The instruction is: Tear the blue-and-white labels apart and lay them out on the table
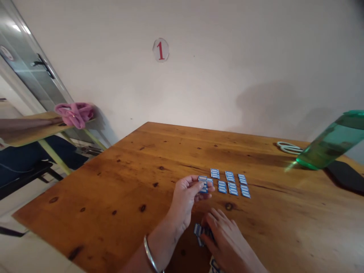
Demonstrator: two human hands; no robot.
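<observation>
My left hand (191, 189) is closed, pinching a small blue-and-white striped card (203, 185) between thumb and fingers just above the table. Several similar cards (233, 188) lie face-alike in two short rows to its right. Closer to me, my right hand (223, 231) curls its fingers and thumb over a loose pile of the same cards (198, 229), gripping at its edge. The fingertips there are partly hidden. Under the right wrist, another card with a dark marking (215, 264) shows at the bottom of the view.
A wooden table (133, 163) reaches to the wall. At the right stand a green bottle (331, 140), a coiled white cable (288, 148) and a dark phone-like object (347, 176). At the left, another person's arm (28, 128) rests on a chair's armboard beside a pink cloth (75, 113).
</observation>
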